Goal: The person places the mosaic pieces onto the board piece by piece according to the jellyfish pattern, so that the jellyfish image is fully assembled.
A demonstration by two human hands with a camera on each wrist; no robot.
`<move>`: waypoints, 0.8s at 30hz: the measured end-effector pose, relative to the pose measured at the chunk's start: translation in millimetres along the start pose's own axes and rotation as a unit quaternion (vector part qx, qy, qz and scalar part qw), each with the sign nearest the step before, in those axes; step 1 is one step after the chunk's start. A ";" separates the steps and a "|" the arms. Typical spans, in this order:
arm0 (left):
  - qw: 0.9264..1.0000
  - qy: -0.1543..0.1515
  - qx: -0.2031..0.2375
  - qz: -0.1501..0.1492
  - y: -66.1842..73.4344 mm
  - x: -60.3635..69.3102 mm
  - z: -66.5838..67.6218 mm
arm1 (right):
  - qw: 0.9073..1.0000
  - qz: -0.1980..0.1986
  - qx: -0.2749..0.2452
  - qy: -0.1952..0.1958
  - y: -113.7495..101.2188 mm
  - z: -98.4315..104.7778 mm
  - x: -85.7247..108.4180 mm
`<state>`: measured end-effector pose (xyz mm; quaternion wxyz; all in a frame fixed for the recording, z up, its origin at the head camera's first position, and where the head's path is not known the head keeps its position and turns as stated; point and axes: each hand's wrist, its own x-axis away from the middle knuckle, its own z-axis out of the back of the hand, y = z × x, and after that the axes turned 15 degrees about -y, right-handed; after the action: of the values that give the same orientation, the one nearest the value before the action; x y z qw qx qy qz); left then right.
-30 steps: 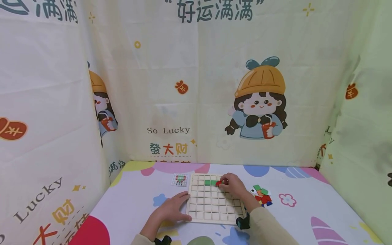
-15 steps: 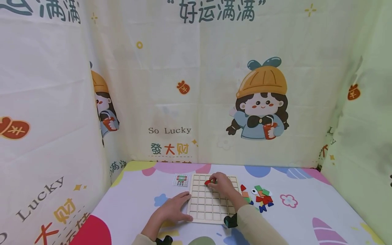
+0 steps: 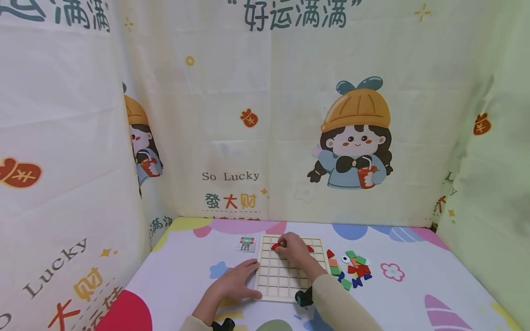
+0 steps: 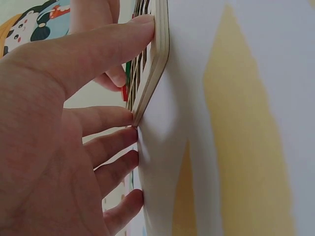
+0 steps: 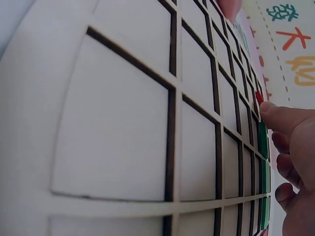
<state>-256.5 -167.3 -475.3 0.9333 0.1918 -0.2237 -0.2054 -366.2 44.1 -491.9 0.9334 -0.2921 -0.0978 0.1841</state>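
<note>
A wooden grid board [image 3: 273, 278] lies on the table in the head view. My right hand [image 3: 295, 248] is over its upper part, pinching a small red piece [image 3: 275, 247] near the upper left cells. Green tiles [image 5: 264, 140] sit in a row beside that piece in the right wrist view; the hand covers them in the head view. Another red piece [image 3: 309, 248] lies on the board, right of the hand. My left hand [image 3: 236, 280] rests against the board's left edge, fingers fairly straight and spread, the thumb [image 4: 140, 29] touching its rim.
Loose colored pieces [image 3: 359, 269], red, green, orange, blue and yellow, lie right of the board. A small pattern card [image 3: 246, 243] lies beyond its upper left corner. Printed cloth walls [image 3: 232, 138] stand behind and on both sides of the table.
My right hand has moved left across the board with a red piece, uncovering the other red piece on the right and more loose pieces. The left hand stays at the board's edge.
</note>
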 end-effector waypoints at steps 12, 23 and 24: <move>1.000 0.000 0.001 0.007 -1.2 -1.8 -1.3 | 1.000 0.006 -0.002 -0.001 0.3 -3.2 -2.5; 1.000 0.000 0.001 0.007 0.3 -0.3 -0.5 | 1.000 0.006 -0.011 0.002 -2.7 -2.8 1.9; 1.000 0.000 0.000 0.007 0.5 0.3 -0.3 | 1.000 0.005 -0.012 0.004 -3.2 -3.2 2.0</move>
<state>-255.9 -166.9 -475.2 0.9346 0.1904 -0.2248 -0.1992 -362.5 40.8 -492.4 0.9293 -0.3045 -0.0951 0.1862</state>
